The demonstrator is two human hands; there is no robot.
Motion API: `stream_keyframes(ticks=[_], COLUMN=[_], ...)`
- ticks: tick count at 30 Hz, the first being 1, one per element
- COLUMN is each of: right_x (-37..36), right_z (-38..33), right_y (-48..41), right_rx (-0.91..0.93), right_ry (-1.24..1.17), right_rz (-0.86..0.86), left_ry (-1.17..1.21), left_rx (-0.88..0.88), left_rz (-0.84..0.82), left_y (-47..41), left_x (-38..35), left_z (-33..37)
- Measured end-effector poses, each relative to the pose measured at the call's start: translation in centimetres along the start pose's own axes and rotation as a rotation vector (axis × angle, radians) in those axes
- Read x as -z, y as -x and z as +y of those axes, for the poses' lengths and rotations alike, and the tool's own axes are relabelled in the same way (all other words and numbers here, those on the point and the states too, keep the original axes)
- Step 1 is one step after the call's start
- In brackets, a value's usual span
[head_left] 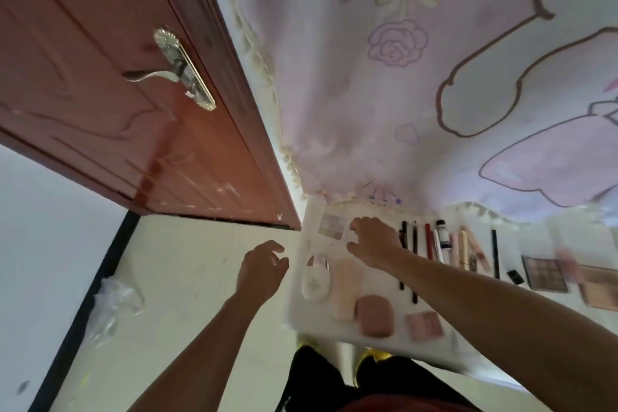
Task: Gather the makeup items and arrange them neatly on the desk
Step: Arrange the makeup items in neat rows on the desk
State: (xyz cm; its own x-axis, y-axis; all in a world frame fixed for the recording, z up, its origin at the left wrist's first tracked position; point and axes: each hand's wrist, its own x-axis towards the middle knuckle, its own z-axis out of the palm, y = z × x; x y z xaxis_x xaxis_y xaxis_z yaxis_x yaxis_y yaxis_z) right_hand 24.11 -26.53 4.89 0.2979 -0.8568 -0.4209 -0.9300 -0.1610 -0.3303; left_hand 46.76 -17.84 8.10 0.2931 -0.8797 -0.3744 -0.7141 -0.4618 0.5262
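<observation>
Pink cloth [434, 94], soft and wavy, printed with roses and cartoon outlines, hangs behind, beside a reddish wooden door [100, 94] with a shiny metal handle [174, 73]. Below I see a smooth white table [317, 324]. My view has the right hand [371, 241] over its far left corner, grip half open and empty, just beside a small square palette [332, 226]. The left hand [261, 264] hangs off the table's left edge, grip loose, holding nothing. On the table lie slim pencils [414, 244], a rounded pink compact [374, 316] and a white oval case [316, 278].
</observation>
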Motion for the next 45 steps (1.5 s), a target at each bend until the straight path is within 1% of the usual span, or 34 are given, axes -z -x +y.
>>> stream_keyframes(ticks=[2,5,8,11,15,20,22,25,28,30,33,36,40,45], right_x=[0.1,-0.3,-1.2,-1.6,-1.3,-1.2,-1.1,-0.2,2.7,5.8,11.1,15.4,18.8,20.7], right_z=[-0.9,-2.2,-3.1,-3.7,-4.3,-4.2,-4.2,-3.9,-3.2,-2.9,-2.5,-3.0,-4.2,-5.6], right_y=[-1.6,-3.9,-5.6,-7.0,-7.9,-7.7,-7.4,-6.6,-5.2,-4.0,-1.7,0.7,2.9,3.8], right_rx=[-0.016,-0.052,-0.098,-0.142,-0.166,-0.242,-0.252,-0.306,-0.347,-0.362,-0.330,-0.295,-0.237,-0.149], right_ry=[0.063,0.178,0.252,0.327,0.372,0.355,0.262,-0.085,-0.374,-0.548,-0.885,-1.115,-1.239,-1.298], right_rz=[0.023,0.026,-0.033,-0.055,-0.047,-0.036,-0.014,0.037,0.150,0.249,0.384,0.474,0.512,0.522], left_ry=[0.019,-0.004,-0.027,-0.053,-0.066,-0.087,-0.080,-0.048,0.012,0.091,0.268,0.430,0.557,0.677], left_rx=[-0.018,-0.050,-0.098,-0.145,-0.191,-0.281,-0.312,-0.373,-0.444,-0.478,-0.475,-0.471,-0.482,-0.403], left_rz=[-0.010,-0.071,-0.143,-0.208,-0.251,-0.271,-0.285,-0.312,-0.343,-0.381,-0.458,-0.542,-0.604,-0.585], left_y=[-1.9,-5.0,-7.7,-10.6,-13.4,-15.7,-16.3,-17.1,-17.5,-17.7,-16.5,-14.7,-12.3,-10.8], left_x=[0.7,2.0,3.4,4.8,5.9,6.2,6.3,6.5,7.0,7.5,8.7,9.9,11.5,13.4], left_z=[-0.4,-1.0,-1.3,-1.0,-0.4,1.5,2.6,4.8,7.8,10.0,14.4,18.1,21.0,22.1])
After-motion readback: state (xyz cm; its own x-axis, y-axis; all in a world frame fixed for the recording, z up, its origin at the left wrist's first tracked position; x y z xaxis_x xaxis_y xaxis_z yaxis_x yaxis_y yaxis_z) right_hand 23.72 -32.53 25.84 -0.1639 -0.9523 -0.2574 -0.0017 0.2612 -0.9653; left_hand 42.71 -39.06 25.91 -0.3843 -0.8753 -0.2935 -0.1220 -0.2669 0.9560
